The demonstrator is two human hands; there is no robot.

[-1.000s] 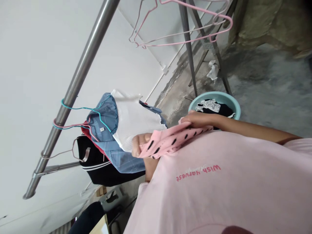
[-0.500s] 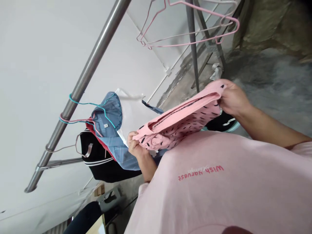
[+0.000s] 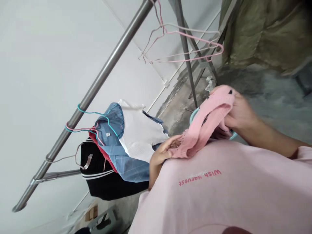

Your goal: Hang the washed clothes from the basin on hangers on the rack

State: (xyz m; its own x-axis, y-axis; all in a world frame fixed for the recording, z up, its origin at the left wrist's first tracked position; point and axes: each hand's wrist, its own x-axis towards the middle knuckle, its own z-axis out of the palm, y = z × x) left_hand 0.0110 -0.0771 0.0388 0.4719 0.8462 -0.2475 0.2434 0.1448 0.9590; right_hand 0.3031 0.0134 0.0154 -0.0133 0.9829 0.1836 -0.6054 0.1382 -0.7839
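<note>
A pink knitted garment with small black marks point(image 3: 200, 131) is bunched in front of my chest, its ribbed edge forming a loop. My right hand point(image 3: 242, 112) is closed round the loop's far right end. At the lower left end, my left hand point(image 3: 164, 151) has its thumb and fingers against the cloth, fingers partly extended. Whether the garment is a top or something else I cannot tell. Just left of my left hand hangs a white top point(image 3: 135, 130), in front of a blue garment point(image 3: 133, 169).
A metal rail point(image 3: 102, 71) slants across the left, carrying a black garment with white stripes point(image 3: 107, 185) and bare pink hangers point(image 3: 187, 60). Below the pink garment, a light-blue tub rim point(image 3: 192, 115) shows. A grey stool point(image 3: 103, 222) stands at lower left.
The garment's stretched edge has slackened into a loop. My left hand has moved right, closer to my right hand, and its fingers have loosened. The view has shifted slightly.
</note>
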